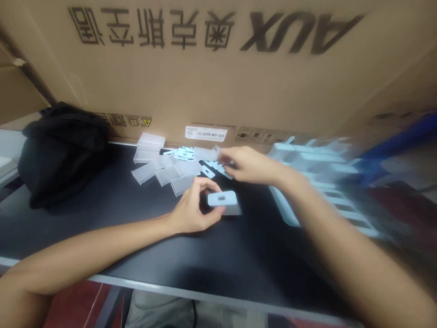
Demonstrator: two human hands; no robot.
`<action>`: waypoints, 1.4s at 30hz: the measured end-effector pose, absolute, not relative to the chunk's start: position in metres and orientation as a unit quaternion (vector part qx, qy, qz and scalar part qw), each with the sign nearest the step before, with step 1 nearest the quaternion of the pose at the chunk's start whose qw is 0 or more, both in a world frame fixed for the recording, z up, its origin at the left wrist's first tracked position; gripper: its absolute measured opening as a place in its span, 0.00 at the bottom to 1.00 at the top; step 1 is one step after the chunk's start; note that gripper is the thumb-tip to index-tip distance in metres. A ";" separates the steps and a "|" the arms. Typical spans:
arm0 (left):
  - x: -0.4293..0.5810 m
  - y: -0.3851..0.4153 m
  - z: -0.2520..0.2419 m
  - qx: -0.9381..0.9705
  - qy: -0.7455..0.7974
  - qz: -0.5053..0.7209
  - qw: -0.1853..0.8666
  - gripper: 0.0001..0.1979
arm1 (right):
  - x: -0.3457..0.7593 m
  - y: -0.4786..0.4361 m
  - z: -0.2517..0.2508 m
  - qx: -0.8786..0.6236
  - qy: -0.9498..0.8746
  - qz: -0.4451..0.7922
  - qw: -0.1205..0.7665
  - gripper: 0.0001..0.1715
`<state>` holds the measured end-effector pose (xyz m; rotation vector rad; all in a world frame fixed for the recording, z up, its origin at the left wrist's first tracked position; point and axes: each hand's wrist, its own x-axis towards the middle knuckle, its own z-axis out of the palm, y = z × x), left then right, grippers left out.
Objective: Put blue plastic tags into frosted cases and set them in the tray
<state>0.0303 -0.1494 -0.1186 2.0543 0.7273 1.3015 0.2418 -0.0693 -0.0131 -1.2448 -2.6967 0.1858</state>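
My left hand is closed around a small white box-shaped plastic piece with a dark slot in its pale top face. Thumb and fingers grip its left end, just above the black tabletop. Farther back, my right hand reaches over small flat white pieces with holes in them. Its fingers are curled together, and what they hold, if anything, is hidden. Left of it lies a heap of similar flat pieces, among several translucent white plastic cases.
A large cardboard box with upside-down print stands behind the black table. On the left lies a black cloth or bag. A white slotted rack or tray with white pieces, blurred, sits on the right, partly behind my right forearm.
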 end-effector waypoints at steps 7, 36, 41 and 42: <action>0.030 -0.148 -0.118 0.802 0.246 0.457 0.297 0.18 | 0.153 -0.004 -0.015 -0.422 -0.904 -0.066 0.007 0.19; 0.031 -0.145 -0.120 0.792 0.259 0.417 0.363 0.20 | 0.184 0.015 -0.023 -0.430 -0.825 0.049 0.363 0.10; 0.031 -0.145 -0.119 0.796 0.274 0.401 0.361 0.20 | 0.194 0.006 -0.016 -0.427 -0.799 0.074 0.417 0.12; 0.031 -0.145 -0.119 0.797 0.278 0.397 0.360 0.20 | 0.199 0.001 -0.013 -0.422 -0.794 0.080 0.431 0.12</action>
